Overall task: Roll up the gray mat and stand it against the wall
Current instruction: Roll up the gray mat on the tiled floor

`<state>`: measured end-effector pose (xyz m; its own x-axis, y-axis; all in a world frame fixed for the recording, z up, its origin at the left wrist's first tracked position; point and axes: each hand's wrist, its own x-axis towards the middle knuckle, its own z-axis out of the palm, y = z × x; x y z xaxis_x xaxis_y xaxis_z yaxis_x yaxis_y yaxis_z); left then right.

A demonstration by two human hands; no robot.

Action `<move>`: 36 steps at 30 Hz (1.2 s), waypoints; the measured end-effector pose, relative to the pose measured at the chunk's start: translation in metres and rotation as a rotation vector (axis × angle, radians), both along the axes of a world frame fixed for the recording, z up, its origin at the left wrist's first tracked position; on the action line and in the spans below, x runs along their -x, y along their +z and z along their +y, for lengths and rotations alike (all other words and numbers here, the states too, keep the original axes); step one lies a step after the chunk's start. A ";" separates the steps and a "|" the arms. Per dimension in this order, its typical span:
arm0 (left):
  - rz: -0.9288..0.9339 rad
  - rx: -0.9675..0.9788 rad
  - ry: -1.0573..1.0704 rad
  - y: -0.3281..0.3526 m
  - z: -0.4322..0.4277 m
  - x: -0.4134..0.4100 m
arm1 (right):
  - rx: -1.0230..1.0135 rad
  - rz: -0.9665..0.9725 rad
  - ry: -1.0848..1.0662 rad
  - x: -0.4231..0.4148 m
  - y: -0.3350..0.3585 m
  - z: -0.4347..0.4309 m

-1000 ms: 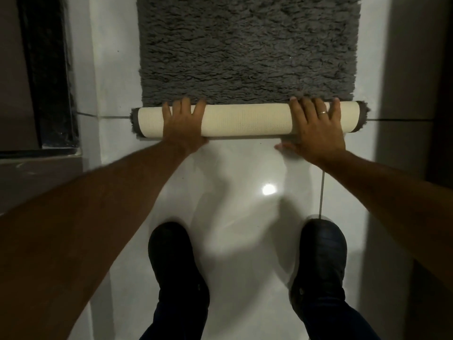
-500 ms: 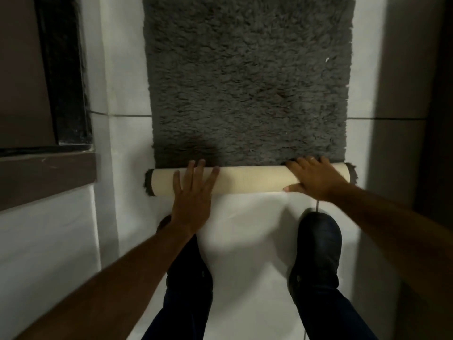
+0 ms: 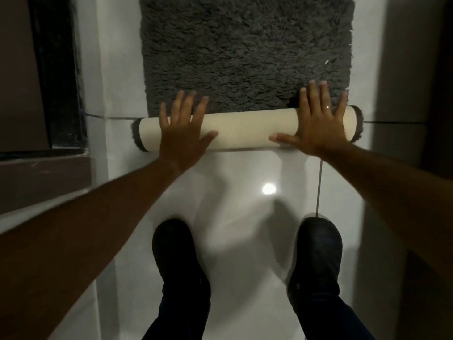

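Observation:
The shaggy gray mat (image 3: 245, 52) lies flat on the white tile floor and runs past the top edge of the view. Its near end is rolled into a tube (image 3: 245, 130) with the cream backing outward and gray pile showing at both ends. My left hand (image 3: 182, 133) lies palm down on the left part of the roll, fingers spread and reaching over onto the pile. My right hand (image 3: 316, 123) presses flat on the right part, fingers spread, a ring on one finger.
My two dark shoes (image 3: 180, 261) (image 3: 316, 258) stand on the glossy white floor (image 3: 240, 217) just behind the roll. A dark door frame (image 3: 58, 74) and a brown ledge (image 3: 44, 177) are at the left. A shadowed wall (image 3: 414, 94) borders the right.
Both hands went from curled over the roll to flat with fingers spread. The roll looks thicker than half a second ago, and the view has shifted.

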<state>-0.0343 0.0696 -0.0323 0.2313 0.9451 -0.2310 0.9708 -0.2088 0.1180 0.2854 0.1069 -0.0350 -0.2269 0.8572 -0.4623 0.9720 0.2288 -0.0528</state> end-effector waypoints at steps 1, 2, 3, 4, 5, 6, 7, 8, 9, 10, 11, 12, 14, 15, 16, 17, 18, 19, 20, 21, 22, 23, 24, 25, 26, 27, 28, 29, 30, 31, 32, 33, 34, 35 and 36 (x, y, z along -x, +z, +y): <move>0.004 0.045 0.036 0.001 -0.006 0.001 | -0.001 0.011 0.018 -0.001 0.002 0.009; 0.044 0.114 0.036 -0.002 -0.011 0.002 | -0.009 0.038 0.048 -0.002 0.003 0.011; 0.103 0.162 0.015 -0.004 -0.012 0.004 | -0.012 0.064 0.081 -0.002 0.004 0.011; 0.154 0.178 -0.007 -0.006 -0.008 0.005 | -0.010 0.072 0.112 -0.002 0.005 0.008; 0.188 0.171 -0.020 -0.008 -0.003 0.004 | -0.003 0.062 0.135 -0.001 0.005 0.004; 0.204 0.139 -0.023 -0.009 0.002 0.003 | 0.000 0.042 0.149 -0.001 0.005 0.002; 0.216 0.085 -0.029 -0.009 0.005 0.002 | 0.002 0.027 0.154 0.000 0.004 0.001; 0.219 0.046 -0.033 -0.008 0.007 0.002 | 0.002 0.023 0.159 0.002 0.004 0.000; 0.214 0.040 -0.040 -0.007 0.006 0.003 | 0.003 0.028 0.162 0.002 0.005 -0.001; 0.201 0.063 -0.045 -0.006 0.005 0.004 | 0.009 0.040 0.168 0.000 0.007 -0.002; 0.179 0.105 -0.042 -0.004 0.000 0.006 | 0.025 0.052 0.180 -0.001 0.008 -0.007; 0.158 0.163 -0.040 -0.002 -0.006 0.008 | 0.052 0.060 0.194 -0.003 0.009 -0.013; 0.153 0.310 -0.060 0.002 -0.020 0.010 | 0.134 0.081 0.218 -0.007 0.012 -0.033; 0.177 0.395 -0.081 0.004 -0.027 0.010 | 0.185 0.085 0.224 -0.009 0.013 -0.045; 0.204 0.476 -0.106 0.005 -0.034 0.010 | 0.239 0.079 0.223 -0.010 0.013 -0.055; 0.222 0.548 -0.124 0.006 -0.038 0.010 | 0.289 0.068 0.209 -0.011 0.012 -0.064; 0.223 0.615 -0.131 0.006 -0.037 0.010 | 0.322 0.061 0.189 -0.011 0.012 -0.070; 0.218 0.680 -0.127 0.006 -0.033 0.010 | 0.332 0.057 0.169 -0.011 0.012 -0.076; 0.211 0.754 -0.119 0.006 -0.027 0.010 | 0.304 0.060 0.160 -0.011 0.012 -0.083; 0.201 0.836 -0.106 0.007 -0.019 0.009 | 0.242 0.071 0.164 -0.011 0.013 -0.090; 0.183 0.929 -0.087 0.007 -0.010 0.008 | 0.168 0.087 0.167 -0.011 0.014 -0.099; 0.166 1.015 -0.075 0.007 -0.001 0.007 | 0.106 0.100 0.162 -0.010 0.015 -0.107; 0.164 1.064 -0.075 0.008 0.007 0.006 | 0.064 0.106 0.159 -0.009 0.016 -0.114; 0.180 1.050 -0.089 0.009 0.013 0.007 | 0.047 0.097 0.159 -0.007 0.016 -0.118; 0.195 0.954 -0.119 0.013 0.013 0.008 | 0.044 0.080 0.158 -0.004 0.015 -0.116; 0.178 0.789 -0.142 0.016 0.009 0.012 | 0.049 0.065 0.150 -0.001 0.014 -0.109; 0.115 0.596 -0.145 0.021 -0.001 0.018 | 0.052 0.054 0.127 0.001 0.011 -0.099; 0.010 0.401 -0.123 0.025 -0.015 0.024 | 0.050 0.040 0.093 0.003 0.009 -0.085; -0.100 0.227 -0.083 0.030 -0.033 0.031 | 0.038 0.032 0.047 0.006 0.006 -0.070; -0.159 0.116 -0.068 0.033 -0.048 0.035 | 0.020 0.026 0.002 0.009 0.005 -0.054; -0.134 0.086 -0.094 0.033 -0.059 0.038 | 0.000 0.022 -0.039 0.011 0.004 -0.040; -0.050 0.139 -0.140 0.030 -0.064 0.038 | -0.017 0.020 -0.073 0.013 0.004 -0.030; 0.042 0.221 -0.168 0.026 -0.063 0.035 | -0.033 0.027 -0.091 0.015 0.005 -0.025; 0.113 0.283 -0.158 0.021 -0.055 0.030 | -0.044 0.042 -0.089 0.016 0.007 -0.024; 0.160 0.301 -0.128 0.015 -0.042 0.024 | -0.045 0.061 -0.068 0.015 0.008 -0.025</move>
<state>-0.0582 0.0271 -0.0170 0.2815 0.7951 -0.5371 0.9503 -0.3087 0.0411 0.2699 0.0815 -0.0267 -0.1942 0.8912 -0.4100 0.9807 0.1662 -0.1032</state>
